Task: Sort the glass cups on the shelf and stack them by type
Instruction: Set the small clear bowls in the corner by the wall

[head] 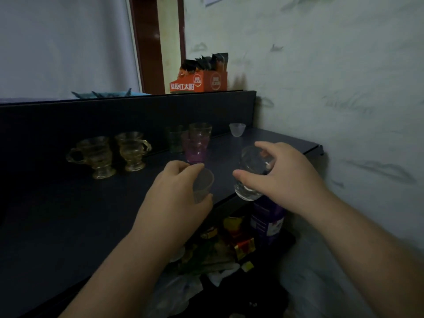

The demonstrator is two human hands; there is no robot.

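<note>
My left hand [176,193] grips a small frosted cup [203,183] above the dark shelf [68,214]. My right hand [282,173] holds a clear glass tumbler [251,174], tilted, over the shelf's front edge. Two amber footed mugs with handles [95,157] [133,151] stand at the left. A pink tumbler [195,149], an amber tumbler [200,131] and a green one [175,138] cluster in the middle. One small frosted cup [237,129] stands at the back right corner.
An orange box of sachets [199,81] sits on the ledge above the shelf. Below the shelf's front edge lie a purple container [267,222] and colourful packets [238,239]. A pale wall [344,88] closes the right side.
</note>
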